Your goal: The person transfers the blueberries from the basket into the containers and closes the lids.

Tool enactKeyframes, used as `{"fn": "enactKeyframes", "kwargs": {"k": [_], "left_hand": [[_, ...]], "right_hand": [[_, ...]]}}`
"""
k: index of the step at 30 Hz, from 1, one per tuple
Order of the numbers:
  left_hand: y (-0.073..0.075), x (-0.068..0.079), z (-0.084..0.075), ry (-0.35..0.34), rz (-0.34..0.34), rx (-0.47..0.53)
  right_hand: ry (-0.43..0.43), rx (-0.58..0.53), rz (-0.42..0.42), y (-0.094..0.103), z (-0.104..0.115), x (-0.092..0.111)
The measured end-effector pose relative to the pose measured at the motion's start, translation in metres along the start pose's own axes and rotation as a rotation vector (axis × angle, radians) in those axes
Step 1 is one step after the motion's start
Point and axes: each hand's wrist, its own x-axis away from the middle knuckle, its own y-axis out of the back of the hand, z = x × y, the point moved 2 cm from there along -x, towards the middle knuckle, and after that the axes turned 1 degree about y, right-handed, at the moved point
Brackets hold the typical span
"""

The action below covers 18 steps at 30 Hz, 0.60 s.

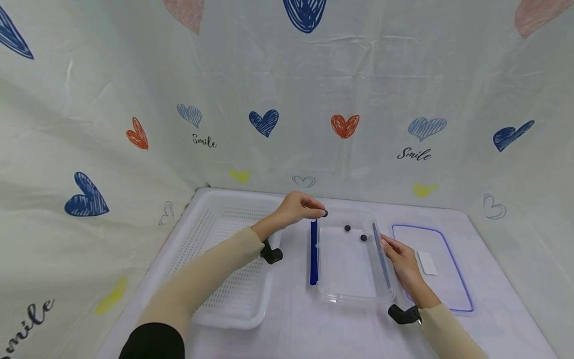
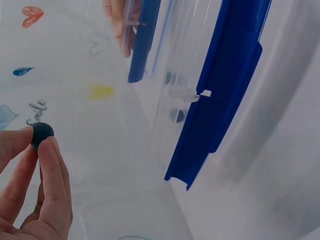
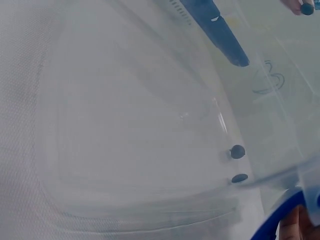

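My left hand pinches a small dark ball between thumb and fingertips, raised near the far left corner of a clear plastic box. Inside the box, toward its far end, lie two more dark balls, one ball farther back and another ball nearer. A blue latch flap hangs open along the box's left side. At the right side, my right hand holds the box by its edge, fingers at the second flap; part of that grip is hidden behind the flap.
Left of the box stands a white perforated basket, with my left arm across it. A clear lid with a blue seal lies to the right, a white label on it. Behind the table hangs a heart-printed sheet.
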Motion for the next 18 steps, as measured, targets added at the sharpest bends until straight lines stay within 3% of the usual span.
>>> {"fn": "enactKeyframes", "kwargs": {"k": [18], "left_hand": [[-0.029, -0.007, 0.007, -0.012, 0.040, -0.090]], "right_hand": [[0.006, 0.006, -0.023, -0.001, 0.001, 0.000]]}}
